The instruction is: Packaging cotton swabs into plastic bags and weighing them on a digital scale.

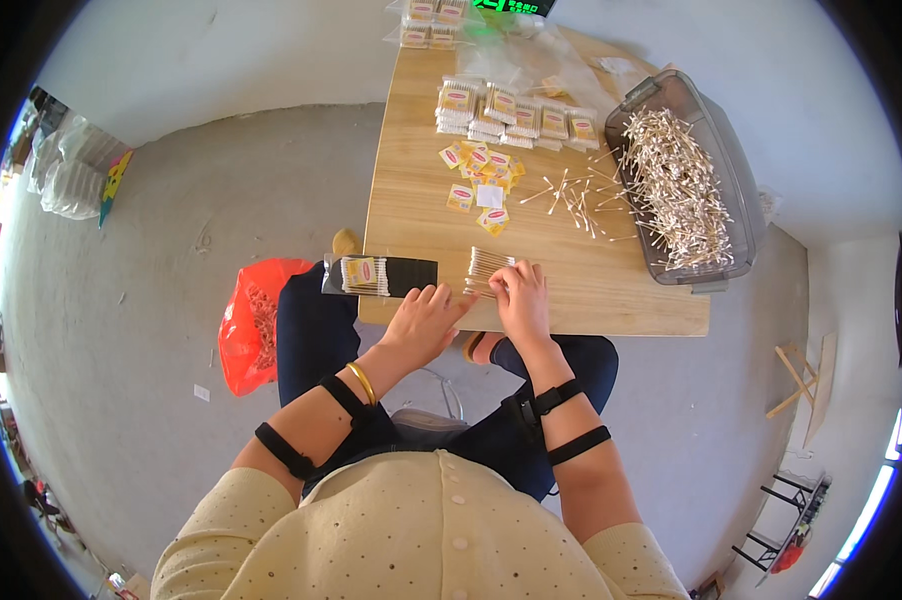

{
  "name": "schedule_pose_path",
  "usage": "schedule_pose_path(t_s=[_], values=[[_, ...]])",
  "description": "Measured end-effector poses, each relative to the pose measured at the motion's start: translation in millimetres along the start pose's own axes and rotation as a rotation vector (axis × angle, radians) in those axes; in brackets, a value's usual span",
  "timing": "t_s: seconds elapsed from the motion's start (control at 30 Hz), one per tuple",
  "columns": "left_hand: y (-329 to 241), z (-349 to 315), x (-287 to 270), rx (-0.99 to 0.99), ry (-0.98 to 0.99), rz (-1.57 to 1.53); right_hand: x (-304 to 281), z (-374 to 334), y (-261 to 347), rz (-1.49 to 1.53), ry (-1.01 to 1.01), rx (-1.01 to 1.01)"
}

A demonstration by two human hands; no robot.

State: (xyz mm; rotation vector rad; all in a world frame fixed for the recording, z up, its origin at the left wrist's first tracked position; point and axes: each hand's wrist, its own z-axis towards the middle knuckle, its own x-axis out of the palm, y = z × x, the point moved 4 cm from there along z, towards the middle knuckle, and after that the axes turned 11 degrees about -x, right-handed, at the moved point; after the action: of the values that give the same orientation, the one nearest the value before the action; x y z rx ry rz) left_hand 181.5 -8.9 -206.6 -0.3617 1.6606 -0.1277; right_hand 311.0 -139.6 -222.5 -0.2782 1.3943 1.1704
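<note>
A neat row of cotton swabs point(486, 262) lies side by side near the table's front edge. My right hand point(526, 302) bends over its right end, thumb and forefinger pinched on the swabs. On the near left side, my left hand point(421, 322) stretches its fingers, the tips touching or almost touching the lowest swabs. Left of the row lies a black flat board point(413, 272). Resting on the board is a clear bag of swabs point(365, 275) with a yellow and white card inside. The fingers partly cover the row's lower right end.
A grey plastic bin point(746, 215) heaped with loose swabs stands at the right; more swabs point(576, 200) lie spilled beside it. Yellow cards point(486, 165) are scattered mid-table, with stacked swab packs point(516, 115) behind. A red plastic bag point(241, 335) sits on the floor at left.
</note>
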Motion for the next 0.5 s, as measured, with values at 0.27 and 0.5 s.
schedule_pose_path(t_s=[0.27,0.5], values=[[-0.4,0.4,5.7,0.011,-0.010,0.028,0.6,-2.3,1.4,-0.068,0.054,-0.012],[-2.9,1.3,3.2,0.001,0.008,0.029,-0.2,-2.1,3.5,-0.047,0.032,-0.002]])
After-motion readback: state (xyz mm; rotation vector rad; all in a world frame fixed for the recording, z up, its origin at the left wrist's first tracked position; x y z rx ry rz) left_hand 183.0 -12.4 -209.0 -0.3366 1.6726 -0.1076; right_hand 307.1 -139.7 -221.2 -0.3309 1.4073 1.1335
